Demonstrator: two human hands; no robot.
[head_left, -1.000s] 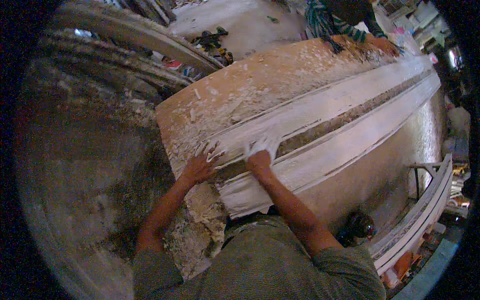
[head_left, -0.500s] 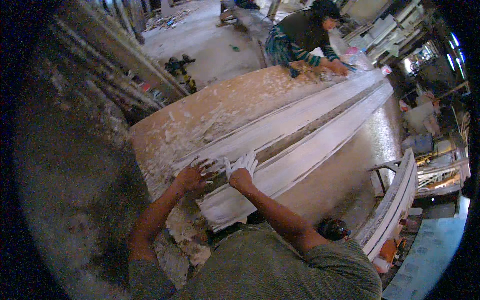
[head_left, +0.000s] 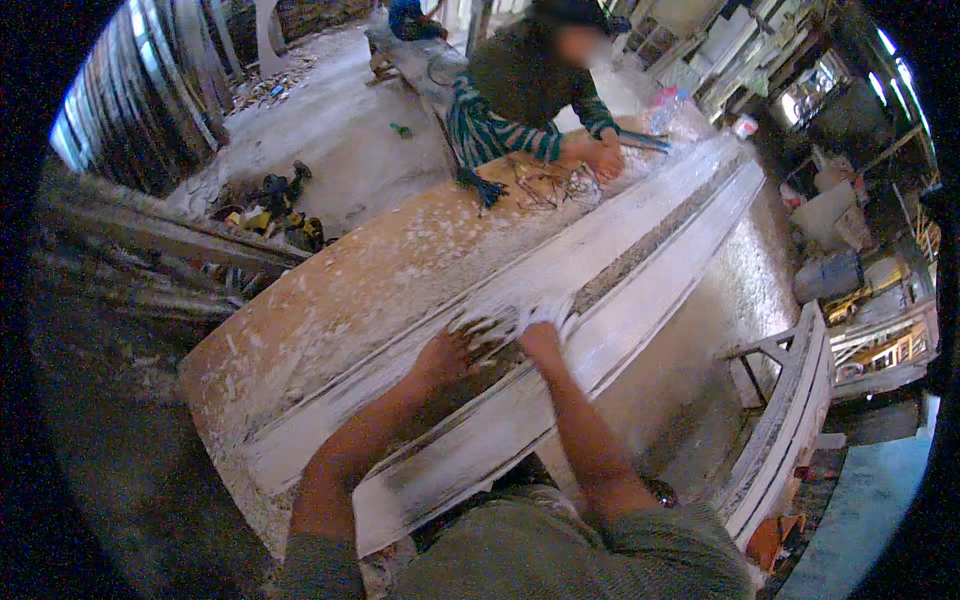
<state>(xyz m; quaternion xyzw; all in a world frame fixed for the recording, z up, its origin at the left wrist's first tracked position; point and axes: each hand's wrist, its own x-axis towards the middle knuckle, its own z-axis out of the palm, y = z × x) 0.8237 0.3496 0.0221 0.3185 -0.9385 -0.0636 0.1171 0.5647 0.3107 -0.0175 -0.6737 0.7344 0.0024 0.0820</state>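
The white-smeared left hand (head_left: 462, 350) and white-coated right hand (head_left: 541, 330) are now farther from the left edge of the tan, white-spattered surface (head_left: 350, 285), along the long white grooved moulding (head_left: 590, 252).

Two hands, two white bands, one table.
One left hand (head_left: 450, 352) and one right hand (head_left: 541, 338) make two over the one tan table (head_left: 300, 318); along the table run two long white bands (head_left: 580, 256) and one dark groove (head_left: 640, 250). At the table's far edge is one co-worker (head_left: 520, 75); near its far end, one blue bar (head_left: 645, 141) and one small white container (head_left: 745, 125). Right of the table, one curved pale frame (head_left: 790, 430); beyond its far edge, one small green object (head_left: 401, 130).
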